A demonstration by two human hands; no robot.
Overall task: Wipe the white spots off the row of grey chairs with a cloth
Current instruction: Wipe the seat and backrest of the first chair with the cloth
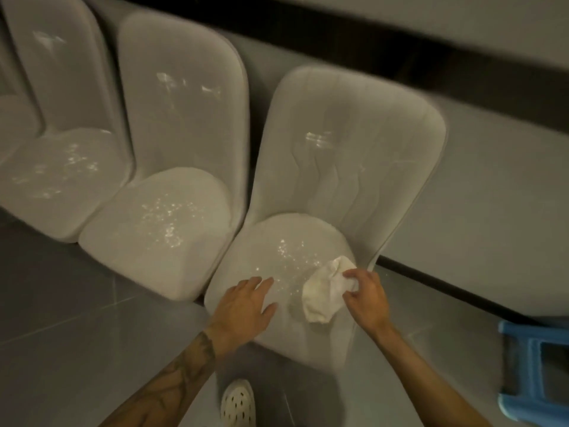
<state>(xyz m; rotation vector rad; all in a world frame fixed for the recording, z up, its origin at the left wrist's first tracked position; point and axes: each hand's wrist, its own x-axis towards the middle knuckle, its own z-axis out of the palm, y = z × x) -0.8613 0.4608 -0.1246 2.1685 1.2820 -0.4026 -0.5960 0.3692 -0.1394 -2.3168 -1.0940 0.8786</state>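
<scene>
On the seat of the nearest chair (pixel 277 328), the right hand (pixel 366 295) pinches a crumpled white cloth (pixel 323 295) beside the left hand (pixel 246 303), which rests flat with fingers spread, holding nothing. White spots (pixel 289 254) remain beyond the cloth and on the neighbouring chairs (pixel 154 211); work appears barely begun.

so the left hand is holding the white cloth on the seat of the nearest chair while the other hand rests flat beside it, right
Not quite: the head view shows the right hand holding the white cloth on the seat of the nearest chair. The left hand is the one resting flat beside it, with white spots on the seat between and behind them.
</scene>
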